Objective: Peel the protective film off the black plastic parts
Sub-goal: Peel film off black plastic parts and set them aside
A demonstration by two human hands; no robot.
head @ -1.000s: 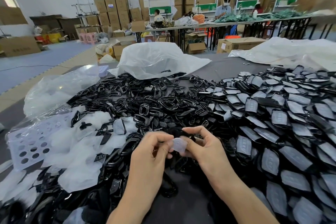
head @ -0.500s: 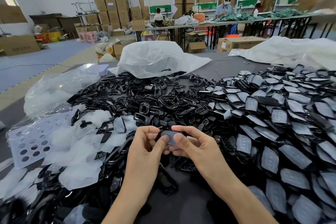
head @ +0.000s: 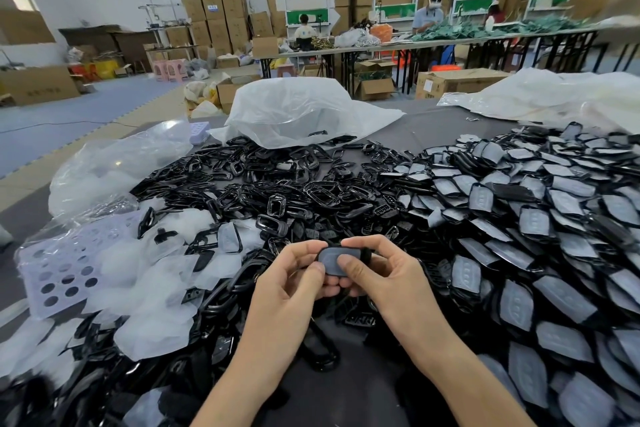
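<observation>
As the left hand [head: 294,276] and right hand [head: 384,274] pinch one black part [head: 331,263] just above the counter [head: 433,130], thumbs [head: 346,262] sit on its film [head: 327,256], braced, I'd say, to lift an edge.

Nothing can be read. A cardboard box [head: 38,85] on the floor at far left bears a line of dark print, and a stacked carton [head: 212,7] carries a small blue label; both are too blurred to read.
</observation>
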